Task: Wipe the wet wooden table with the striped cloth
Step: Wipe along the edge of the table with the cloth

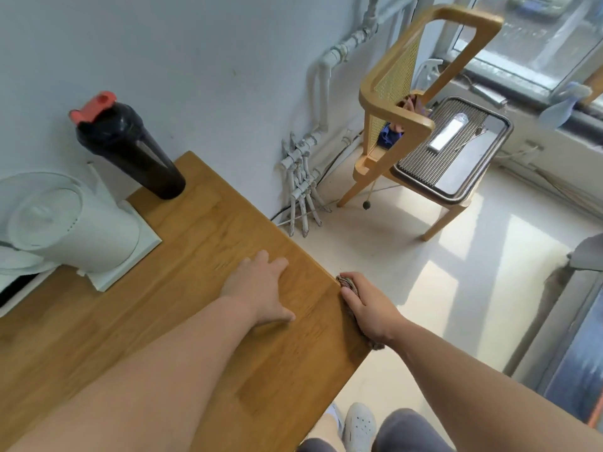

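Right edge of the desk (202, 230) slanting from the wall corner down toward the lower middle of the view, with bare pale floor (408, 288) beyond it. Bunched against that edge, partly over the side: striped cloth (346, 282), gripped by the right hand (370, 309), fingers curled round it, a frayed end showing below the wrist. Just inside the same edge, flat on the wood: left hand (261, 287), fingers straight and slightly spread, holding nothing. Open wood between the hands and the wall end, and along the near stretch under the left forearm.

Toward the far left of the desk, well apart from both hands: black bottle (130, 148) with a red flip lid, upright close to the wall. Beside it, a white cylindrical appliance (65, 223) on a white square base, taking up the left side. Off the desk, past the edge: a cluster of white pipes (303, 190) at the foot of the wall, then a wooden chair (394, 73) with a woven cane back and a ribbed dark pad (421, 168) on its seat. White shoe (359, 425) on the floor below the near corner.

Desk top in warm-toned planks, grain running lengthwise, smooth with a low sheen; wetness hard to tell. Cloth coarse, brown-grey, stripes barely readable in the blur.
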